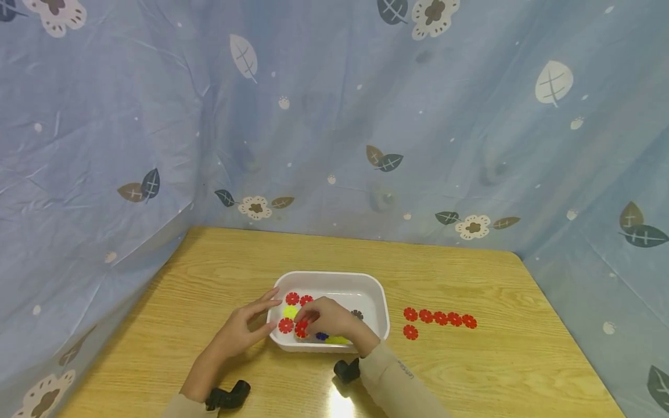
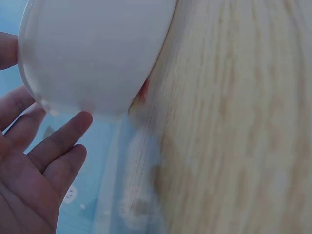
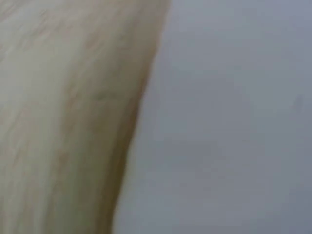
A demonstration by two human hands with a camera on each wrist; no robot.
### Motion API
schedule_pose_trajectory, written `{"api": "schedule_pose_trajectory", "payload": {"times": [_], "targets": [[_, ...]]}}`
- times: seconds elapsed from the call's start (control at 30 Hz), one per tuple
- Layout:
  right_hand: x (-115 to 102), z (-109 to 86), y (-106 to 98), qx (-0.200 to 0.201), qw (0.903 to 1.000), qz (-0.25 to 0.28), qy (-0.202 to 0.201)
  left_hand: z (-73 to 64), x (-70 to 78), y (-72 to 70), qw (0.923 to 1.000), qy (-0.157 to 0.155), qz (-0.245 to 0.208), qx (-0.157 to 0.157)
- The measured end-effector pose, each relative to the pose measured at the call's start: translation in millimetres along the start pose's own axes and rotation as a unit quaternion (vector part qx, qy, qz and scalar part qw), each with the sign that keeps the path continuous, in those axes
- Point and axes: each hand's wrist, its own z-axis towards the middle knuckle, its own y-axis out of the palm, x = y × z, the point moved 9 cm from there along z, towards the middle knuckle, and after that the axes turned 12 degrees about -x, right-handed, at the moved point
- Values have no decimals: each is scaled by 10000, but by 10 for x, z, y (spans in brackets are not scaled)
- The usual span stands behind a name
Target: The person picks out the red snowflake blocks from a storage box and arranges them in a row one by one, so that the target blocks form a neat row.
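A white plastic tray (image 1: 366, 290) stands on the table, holding several red, yellow, dark blue and dark grey notched flower-shaped discs. My left hand (image 1: 241, 331) is at the tray's left end, fingers spread and fairly straight, fingertips at the rim; the left wrist view shows this hand (image 2: 34, 170) against the tray's outer wall (image 2: 97, 53). Inside the tray, my right hand (image 1: 329, 319) bends its fingers and thumb around a red flower disc (image 1: 301, 330). The right wrist view shows only the tray's blurred outer wall (image 3: 224, 122) and tabletop, not the hand.
Right of the tray, several red flower discs (image 1: 441, 318) lie in a row, with a single red disc (image 1: 410, 332) below its left end. A patterned blue curtain (image 1: 324, 128) surrounds the wooden table (image 1: 225, 255) at the back and sides.
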Motion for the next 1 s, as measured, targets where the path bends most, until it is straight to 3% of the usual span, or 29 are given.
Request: {"api": "schedule_pose_trajectory", "payload": {"times": [0.27, 0.53, 0.7, 1.0], "targets": [[94, -267, -291, 530, 9967, 567, -245, -12, -1, 4, 10000, -52, -39, 55], [269, -706, -575, 850, 9830, 1514, -590, -8, 13, 0, 10000, -75, -8, 18], [429, -942, -686, 1062, 9750, 1887, -506, -21, 5, 14, 10000, -30, -22, 26], [735, -1308, -805, 1812, 9619, 2014, -365, -15, 14, -3, 9999, -72, 112, 30]]}}
